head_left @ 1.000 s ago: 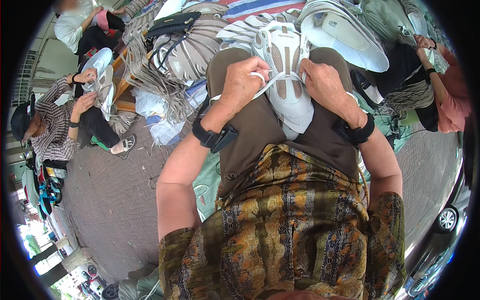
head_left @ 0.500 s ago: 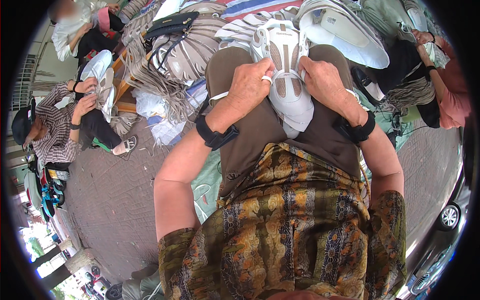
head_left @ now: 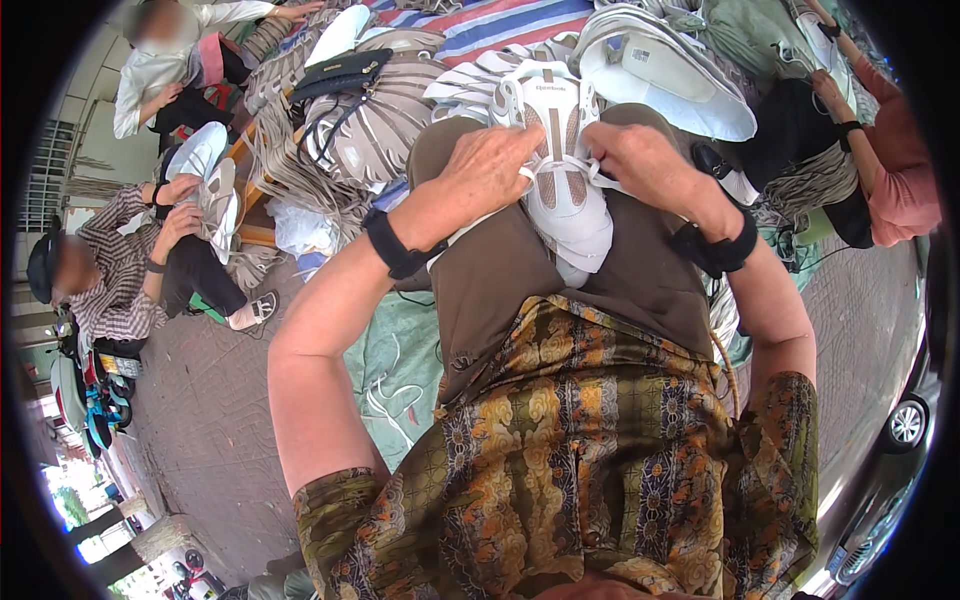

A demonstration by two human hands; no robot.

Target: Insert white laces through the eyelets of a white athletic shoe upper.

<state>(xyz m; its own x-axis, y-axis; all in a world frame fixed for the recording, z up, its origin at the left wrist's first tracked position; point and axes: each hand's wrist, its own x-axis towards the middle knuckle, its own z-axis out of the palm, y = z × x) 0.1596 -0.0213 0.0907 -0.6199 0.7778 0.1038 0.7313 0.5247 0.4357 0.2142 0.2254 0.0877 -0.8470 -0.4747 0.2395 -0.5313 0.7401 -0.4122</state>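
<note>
While both hands work at upper centre of the frame, the left hand (head_left: 492,165) has its fingers curled closed on white lace (head_left: 603,181) at the shoe's left edge. Right hand (head_left: 645,165) mirrors it: narrow, bunched on lace at the other edge. Exact fingertip pinch hidden on both.

Shoe (head_left: 560,190), white with beige mesh, sits between the knees of the brown trousers (head_left: 490,265), toe down-frame, tongue up. Lace spans the tongue between the hands.

Step in hand, my read: drawing or crossing the lace over the tongue. Can't tell if it's a knot or a plain crossing. Next move calls for even tension both sides, tongue kept centred, shoe braced by the knees.

Further out: heaped grey-striped shoes (head_left: 395,105) with black pouch (head_left: 342,75) on top, upper left; grey strands (head_left: 285,150) just beside. Large pale shoe (head_left: 665,80) upper right. Striped sheet (head_left: 515,35) at top edge. Co-worker in checked shirt (head_left: 120,300) at left handles another pale shoe (head_left: 222,205); pink-sleeved co-worker (head_left: 905,205) at right edge.
</note>
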